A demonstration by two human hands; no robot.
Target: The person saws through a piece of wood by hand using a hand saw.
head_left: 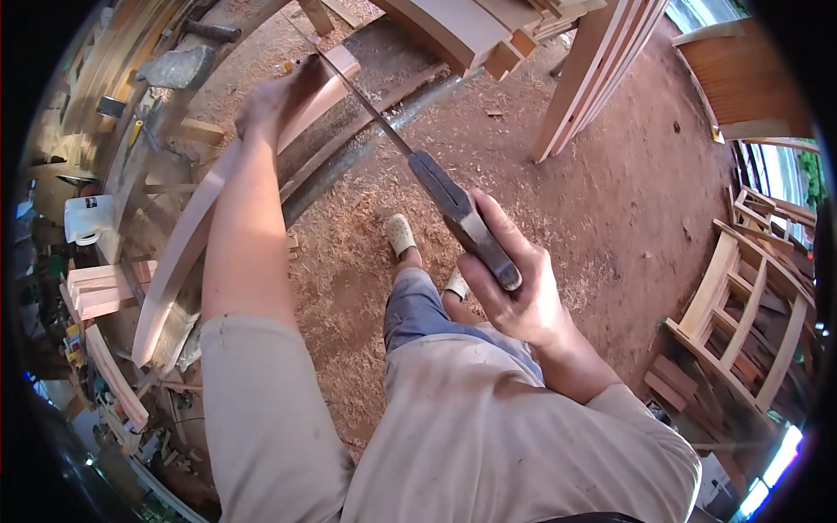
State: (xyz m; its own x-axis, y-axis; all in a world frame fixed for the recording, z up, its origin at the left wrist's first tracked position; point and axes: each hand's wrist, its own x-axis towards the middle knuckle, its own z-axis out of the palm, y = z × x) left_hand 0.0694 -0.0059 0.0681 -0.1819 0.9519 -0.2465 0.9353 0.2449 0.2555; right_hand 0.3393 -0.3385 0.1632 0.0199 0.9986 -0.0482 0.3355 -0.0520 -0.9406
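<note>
My right hand (519,279) is wrapped round the dark, worn handle of a handsaw (451,196). The thin saw blade points up and to the left, crossing a long pale wooden board (179,257) near its far end. On that board, just left of the blade, my left hand (266,103) grips the wood with the arm stretched out. Its fingers are partly shadowed and hard to make out. Whether the teeth have cut into the wood cannot be seen.
Stacked planks (453,26) lie at the top, beside upright boards (586,78). A wooden frame (741,305) leans at the right. On the left are a grey stone-like block (177,67), a white container (88,218) and short wood blocks (105,288). Shavings cover the earthen floor (349,322).
</note>
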